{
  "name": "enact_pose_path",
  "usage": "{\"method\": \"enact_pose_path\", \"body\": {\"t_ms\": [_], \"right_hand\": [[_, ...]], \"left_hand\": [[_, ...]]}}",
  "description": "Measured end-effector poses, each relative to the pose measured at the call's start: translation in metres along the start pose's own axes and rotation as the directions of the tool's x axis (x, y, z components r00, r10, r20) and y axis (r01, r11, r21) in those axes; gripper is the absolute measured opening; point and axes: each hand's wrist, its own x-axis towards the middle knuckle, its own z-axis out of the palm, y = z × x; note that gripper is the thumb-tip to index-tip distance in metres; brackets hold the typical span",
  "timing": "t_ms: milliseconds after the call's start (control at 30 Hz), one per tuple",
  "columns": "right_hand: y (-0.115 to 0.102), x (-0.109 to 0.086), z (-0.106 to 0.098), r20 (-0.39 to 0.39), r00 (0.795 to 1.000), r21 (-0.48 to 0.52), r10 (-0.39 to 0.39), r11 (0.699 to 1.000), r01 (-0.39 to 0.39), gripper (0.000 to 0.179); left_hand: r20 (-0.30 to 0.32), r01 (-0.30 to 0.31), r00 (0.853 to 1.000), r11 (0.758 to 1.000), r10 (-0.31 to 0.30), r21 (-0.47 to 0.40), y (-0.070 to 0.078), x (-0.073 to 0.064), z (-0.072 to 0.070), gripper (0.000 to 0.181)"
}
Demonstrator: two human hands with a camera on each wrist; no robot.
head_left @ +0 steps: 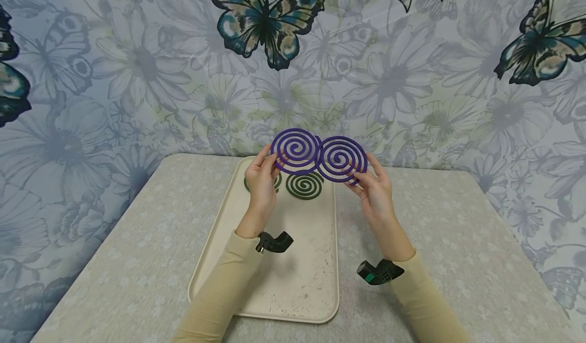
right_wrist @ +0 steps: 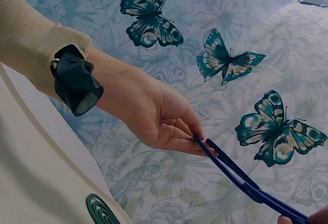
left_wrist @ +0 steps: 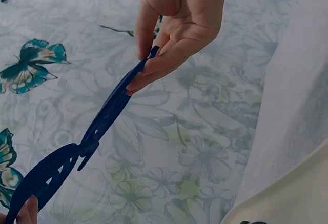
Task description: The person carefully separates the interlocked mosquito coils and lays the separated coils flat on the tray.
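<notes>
Two flat purple spirals, shaped like mosquito coils, are held up side by side over the far end of a tray. My left hand (head_left: 262, 180) pinches the outer edge of the left purple coil (head_left: 296, 150), thumb in front. The right purple coil (head_left: 340, 160) is gripped by my right hand (head_left: 376, 188) at its outer right edge. Their inner edges meet and overlap in the middle. Edge-on in the left wrist view, the pair bends slightly where the coils meet; the right hand (left_wrist: 179, 26) shows there at the top.
The cream tray (head_left: 302, 261) lies lengthwise on a pale patterned table (head_left: 151, 241), with dark specks near its front. On its far end lie a green coil (head_left: 304, 186) and a second green coil (head_left: 277, 182), partly hidden by my left hand. A butterfly-print cloth (head_left: 389, 88) hangs behind.
</notes>
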Motion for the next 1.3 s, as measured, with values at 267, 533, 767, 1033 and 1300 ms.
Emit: {"method": "enact_pose_path", "body": {"t_ms": [267,533,767,1033,1300], "right_hand": [[0.003,0.004,0.0,-0.007,1.0,0.015,0.023,1.0,-0.023,0.069],[0.006,0.005,0.0,-0.003,0.999,-0.014,0.05,0.999,-0.05,0.069],[0.012,0.005,0.0,-0.012,0.998,-0.052,0.063,0.997,-0.063,0.067],[0.019,0.005,0.0,-0.012,0.997,-0.064,0.07,0.995,-0.071,0.067],[0.023,0.005,0.001,-0.002,0.997,-0.059,0.078,0.995,-0.078,0.067]], "left_hand": [[-0.062,0.036,0.998,0.998,-0.032,0.056,0.004,0.006,-0.022,0.038],[-0.066,0.114,0.992,0.98,-0.104,0.163,0.009,0.006,-0.065,0.039],[-0.065,0.181,0.983,0.944,-0.169,0.277,0.006,-0.002,-0.103,0.042],[-0.066,0.26,0.964,0.86,-0.258,0.439,0.003,-0.006,-0.138,0.041],[-0.042,0.31,0.936,0.76,-0.35,0.571,0.003,-0.006,-0.15,0.038]]}}
